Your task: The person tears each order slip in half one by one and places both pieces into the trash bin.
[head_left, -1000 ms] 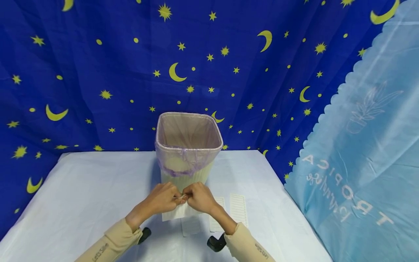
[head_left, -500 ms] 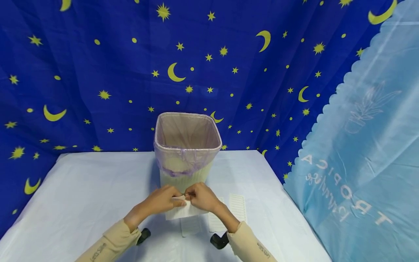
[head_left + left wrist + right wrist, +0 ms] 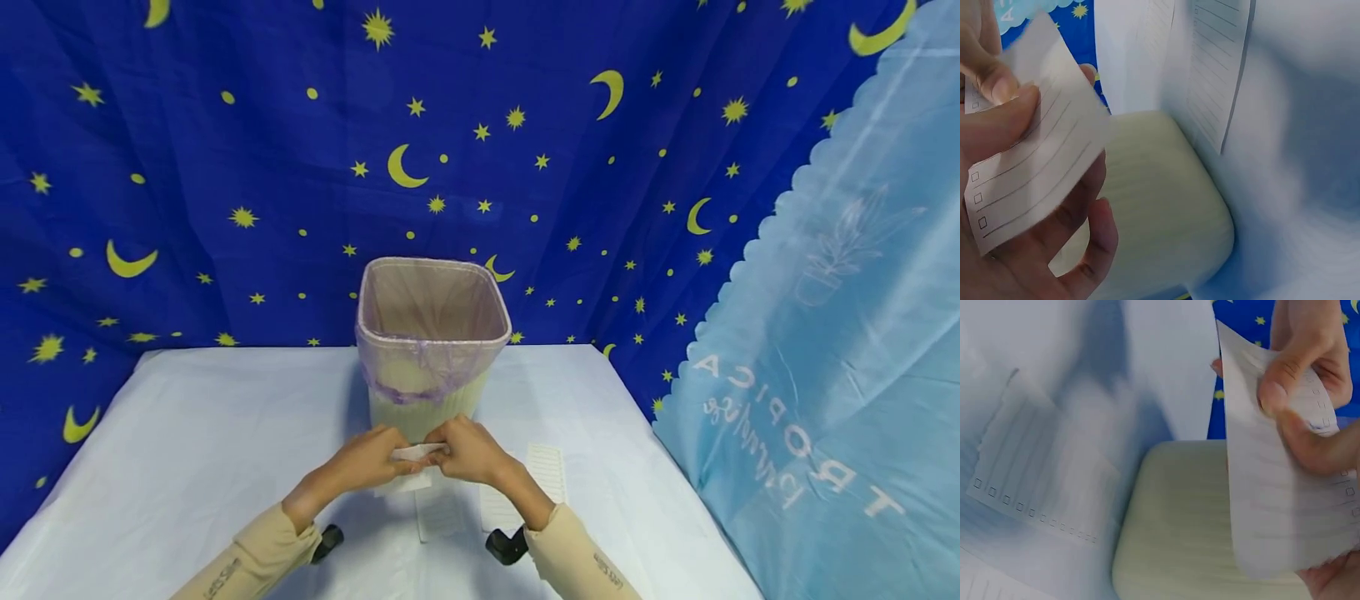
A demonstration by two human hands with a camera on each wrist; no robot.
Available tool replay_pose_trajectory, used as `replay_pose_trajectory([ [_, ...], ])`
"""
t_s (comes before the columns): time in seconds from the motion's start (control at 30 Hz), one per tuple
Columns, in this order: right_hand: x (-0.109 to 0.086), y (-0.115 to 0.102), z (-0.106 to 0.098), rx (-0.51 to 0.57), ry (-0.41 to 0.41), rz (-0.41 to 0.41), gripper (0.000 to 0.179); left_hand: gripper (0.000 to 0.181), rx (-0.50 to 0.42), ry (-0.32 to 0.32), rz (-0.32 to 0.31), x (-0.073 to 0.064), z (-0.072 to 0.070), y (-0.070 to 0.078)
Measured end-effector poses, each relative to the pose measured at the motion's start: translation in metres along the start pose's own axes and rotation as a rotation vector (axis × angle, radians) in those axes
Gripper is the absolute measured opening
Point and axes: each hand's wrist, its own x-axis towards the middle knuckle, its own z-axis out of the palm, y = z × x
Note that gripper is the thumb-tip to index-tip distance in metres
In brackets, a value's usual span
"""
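In the head view both hands meet in front of the bin, over the table. My left hand (image 3: 367,460) pinches a white checklist sheet (image 3: 1054,156) between thumb and fingers. My right hand (image 3: 471,452) pinches the same sheet close beside the left thumb. Printed lines and small checkboxes show on the sheet in the left wrist view; it is bent, with a ragged edge in the right wrist view. The waste bin (image 3: 420,417), pale and ribbed, stands upright just beyond the hands. A translucent purple bag (image 3: 431,367) lines it and folds over its rim.
On the white-covered table (image 3: 225,433) lie lined sheets: one at the right (image 3: 546,475), one partly under the right forearm (image 3: 495,510), and another below the hands (image 3: 438,515). A blue star-patterned curtain (image 3: 300,192) hangs behind, a light blue cloth (image 3: 825,333) at right.
The sheet has tilted and bent between the hands, so less of it hangs below them. My right hand has shifted slightly to the right. Bin and loose sheets stay put.
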Motion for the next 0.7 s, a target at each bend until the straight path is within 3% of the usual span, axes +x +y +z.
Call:
replay_pose_trajectory([
  [0.1, -0.001, 0.0, 0.005, -0.052, 0.05, -0.046, 0.013, 0.017, 0.019, 0.028, -0.021, -0.001, 0.004, 0.001],
  [0.27, -0.001, 0.002, 0.012, -0.087, 0.164, -0.046, 0.014, 0.029, 0.103, 0.142, 0.054, 0.002, 0.009, 0.002],
  [0.47, 0.002, 0.006, 0.017, 0.041, 0.253, -0.04, 0.02, 0.046, 0.201, 0.276, 0.136, 0.004, 0.014, 0.006],
  [0.7, 0.004, 0.01, 0.021, 0.221, 0.275, 0.009, 0.018, 0.045, 0.21, 0.305, 0.134, 0.004, 0.017, 0.012],
])
